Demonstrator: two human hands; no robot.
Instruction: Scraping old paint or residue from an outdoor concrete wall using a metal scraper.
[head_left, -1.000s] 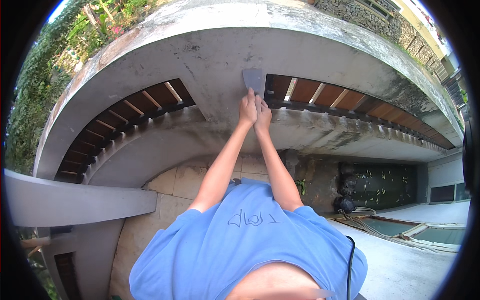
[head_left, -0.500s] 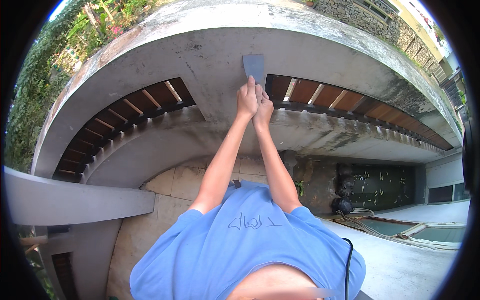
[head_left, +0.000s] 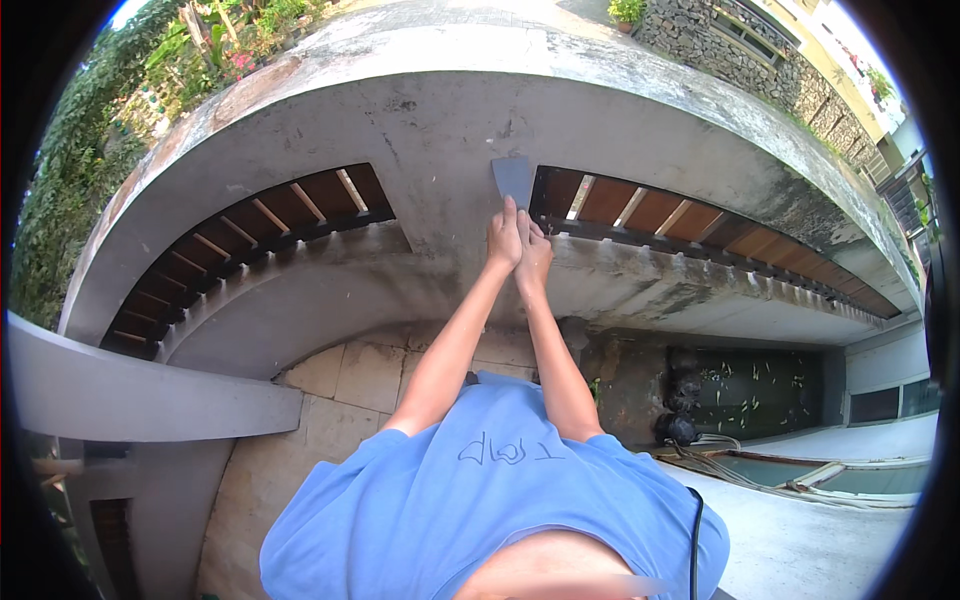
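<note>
A wide putty knife [head_left: 511,181] with a flat grey blade lies against, or very close to, the grey wall [head_left: 450,130]. Its blade points up toward the wall's top edge, just left of the right slatted opening. My left hand [head_left: 504,240] is closed round the handle, with its thumb stretched up along it toward the blade. Pressed against it from the right, my right hand [head_left: 535,262] is closed on the same handle. Between them the two hands hide most of the handle. Both arms reach forward, nearly straight.
Brown slats with dark frames fill openings on the left [head_left: 255,225] and right [head_left: 660,210]. Beige floor tiles [head_left: 365,375] lie below. To the right are a dark pool [head_left: 760,390] with floating leaves, black bundles [head_left: 680,400] and cables [head_left: 715,460]. Plants [head_left: 70,200] grow beyond the wall.
The putty knife and both hands have come down the wall, closer to my body. Both hands keep their hold on the handle. The view has shifted slightly.
</note>
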